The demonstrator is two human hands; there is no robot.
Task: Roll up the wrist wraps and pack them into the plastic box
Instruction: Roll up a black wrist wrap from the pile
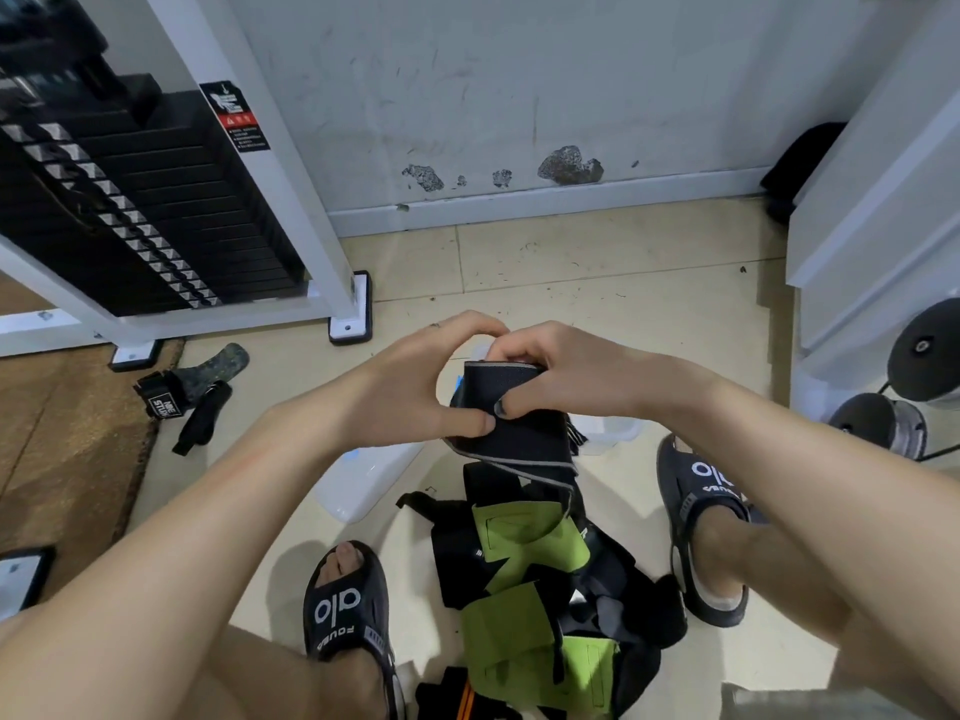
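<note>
Nearest, a pile (pixel 540 589) of black and green wraps lay on the tiled floor (pixel 597 272) between the person's two feet, each in a dark sandal: the left sandal (pixel 348 610) beside the pile's left edge, the right sandal (pixel 696 511) just past its right side. An orange-striped strap (pixel 467 701) showed at the pile's near end. Above the pile, both hands met around a black wrap (pixel 511 407) with a grey edge. The left hand (pixel 415 387) curled round the wrap's left side, its thumb pressed on the front face; the right hand (pixel 561 379) gripped the top and right side, its thumb, with a dark nail, pinching the front right next to the left thumb. The upper part of the wrap was folded or rolled into a thick block between the fingers, while its loose tail hung down toward the pile. Under the hands lay clear plastic: a lid (pixel 363 475) on the floor to the left, and the box (pixel 608 431) partly hidden behind the wrap and right hand. Farther left, a black strap (pixel 202 415) and a camouflage glove (pixel 208 368) rested near a brown mat (pixel 67 439). Beyond them stood a weight stack (pixel 156 210) in a white frame (pixel 291 163). At right, dumbbells (pixel 898 392) sat below a white cabinet (pixel 883 215). A scuffed wall (pixel 519 96) closed the back.
</note>
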